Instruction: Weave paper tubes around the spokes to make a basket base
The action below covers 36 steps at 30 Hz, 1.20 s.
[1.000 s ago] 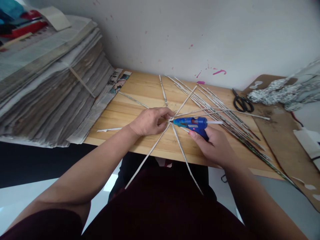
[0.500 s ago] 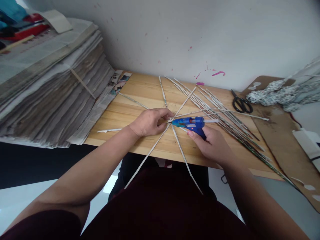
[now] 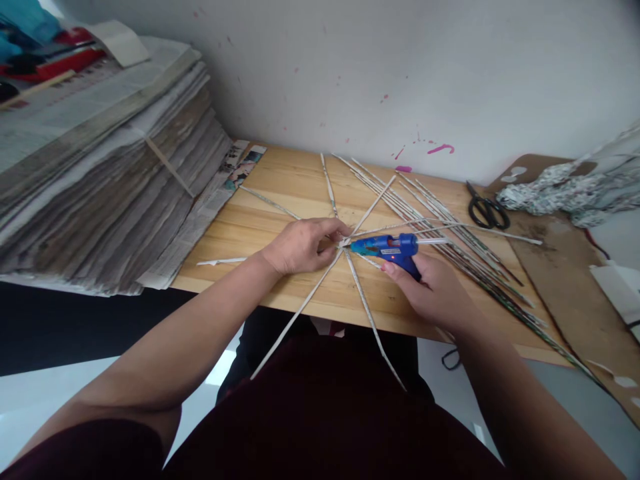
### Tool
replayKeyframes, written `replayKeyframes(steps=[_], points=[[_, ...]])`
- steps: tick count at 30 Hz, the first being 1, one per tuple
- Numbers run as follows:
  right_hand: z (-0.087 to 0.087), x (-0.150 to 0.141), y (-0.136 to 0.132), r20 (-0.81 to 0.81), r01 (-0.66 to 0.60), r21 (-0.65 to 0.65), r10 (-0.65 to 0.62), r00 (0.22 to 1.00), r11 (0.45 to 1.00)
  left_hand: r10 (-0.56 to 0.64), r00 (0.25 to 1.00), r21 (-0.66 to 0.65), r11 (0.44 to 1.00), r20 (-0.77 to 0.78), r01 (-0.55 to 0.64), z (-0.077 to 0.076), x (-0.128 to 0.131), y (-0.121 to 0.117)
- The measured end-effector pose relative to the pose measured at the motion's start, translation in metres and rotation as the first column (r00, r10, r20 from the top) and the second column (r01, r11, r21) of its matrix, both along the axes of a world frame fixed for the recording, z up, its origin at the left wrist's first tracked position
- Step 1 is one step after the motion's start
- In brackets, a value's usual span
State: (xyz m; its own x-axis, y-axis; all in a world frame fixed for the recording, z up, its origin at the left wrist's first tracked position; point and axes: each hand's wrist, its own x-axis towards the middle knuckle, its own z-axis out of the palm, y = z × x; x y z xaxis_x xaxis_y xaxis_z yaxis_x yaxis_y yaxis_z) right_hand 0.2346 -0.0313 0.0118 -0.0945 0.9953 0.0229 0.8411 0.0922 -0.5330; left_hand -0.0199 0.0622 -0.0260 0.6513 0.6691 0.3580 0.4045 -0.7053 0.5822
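Observation:
Thin rolled newspaper sticks (image 3: pixel 313 293) fan out like spokes from a shared centre on the wooden table. Two of them reach past the near edge toward my lap. At the centre, my left hand (image 3: pixel 306 247) has its fingers curled and closed on the crossing sticks. My right hand (image 3: pixel 425 283) is wrapped round the handle of a blue hot glue gun (image 3: pixel 395 247). Its nozzle points left and is at the crossing, close to my left fingertips; whether it touches the paper I cannot tell. A clear glue stick (image 3: pixel 434 241) juts from its back end.
More paper sticks (image 3: pixel 480 263) lie in a loose bundle at right. Black scissors (image 3: pixel 487 208) rest behind them, near twisted paper strands (image 3: pixel 543 190) and brown cardboard (image 3: pixel 565 273). A tall newspaper stack (image 3: pixel 125 173) stands at left. The wall (image 3: pixel 350 73) rises behind the table (image 3: pixel 280 170).
The glue gun in my right hand has shifted slightly right, its nozzle still at the crossing. My left hand keeps its hold. The whole view has moved a little.

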Motion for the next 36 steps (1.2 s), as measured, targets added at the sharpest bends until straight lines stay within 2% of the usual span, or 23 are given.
replayKeyframes(steps=[6,13,18,22,27,36], points=[[0.000,-0.002,-0.001,-0.059,-0.013,-0.021,0.012,0.998,1.000,0.014,1.000,0.003,1.000,-0.003,-0.014,0.000,0.000,0.000],[-0.003,0.002,-0.001,-0.003,0.002,-0.011,-0.002,1.000,1.000,0.009,1.000,0.009,1.000,-0.011,-0.009,-0.001,-0.001,0.000],[0.001,0.000,-0.002,-0.037,-0.010,-0.008,0.009,0.999,1.000,0.013,1.000,-0.003,1.000,-0.009,-0.013,-0.001,0.000,0.000],[0.001,-0.008,-0.002,0.004,-0.035,0.020,0.035,0.999,0.999,0.020,1.000,-0.010,1.000,-0.009,-0.020,0.001,0.000,-0.001],[0.001,-0.002,-0.003,0.059,-0.042,0.041,0.040,0.997,0.998,0.000,1.000,0.007,1.000,0.001,0.000,0.000,0.000,0.000],[0.002,-0.009,-0.005,0.083,-0.060,0.077,0.054,0.995,0.995,0.008,1.000,-0.005,1.000,0.000,-0.008,-0.001,0.000,0.000]])
